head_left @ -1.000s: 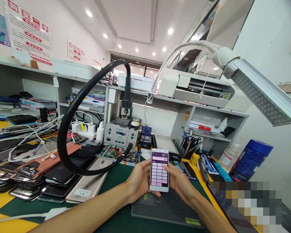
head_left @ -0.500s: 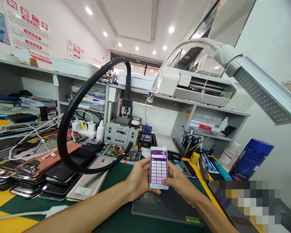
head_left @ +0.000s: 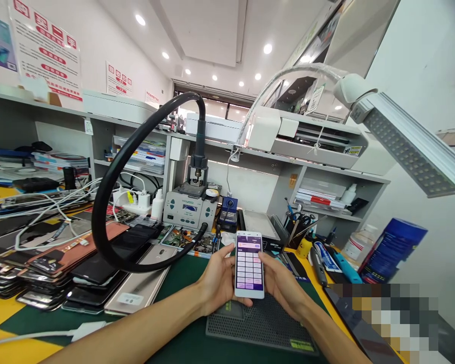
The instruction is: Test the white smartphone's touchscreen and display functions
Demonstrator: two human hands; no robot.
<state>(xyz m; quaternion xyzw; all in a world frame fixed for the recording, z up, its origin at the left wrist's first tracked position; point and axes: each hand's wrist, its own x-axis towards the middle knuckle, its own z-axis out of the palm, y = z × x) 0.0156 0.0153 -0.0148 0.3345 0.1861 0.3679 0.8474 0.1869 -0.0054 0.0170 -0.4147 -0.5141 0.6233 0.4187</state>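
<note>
Both hands hold a white smartphone (head_left: 249, 264) upright above the bench, its screen lit with a purple grid of keys. My left hand (head_left: 217, 281) wraps round the phone's left edge and underside. My right hand (head_left: 281, 283) cups its right edge, thumb resting near the screen's side. Below the phone lies a dark ribbed work mat (head_left: 263, 323) on a green bench mat (head_left: 182, 283).
A thick black hose (head_left: 109, 202) loops from a grey rework station (head_left: 189, 205). Stacked phones and screens (head_left: 72, 263) crowd the left. A lamp (head_left: 405, 141) overhangs the right. Pens, tools and bottles (head_left: 326, 253) stand beyond the right hand; shelves run behind.
The phone and both hands have stayed almost in place; the right thumb has shifted slightly at the phone's edge. The view wobbled a little.
</note>
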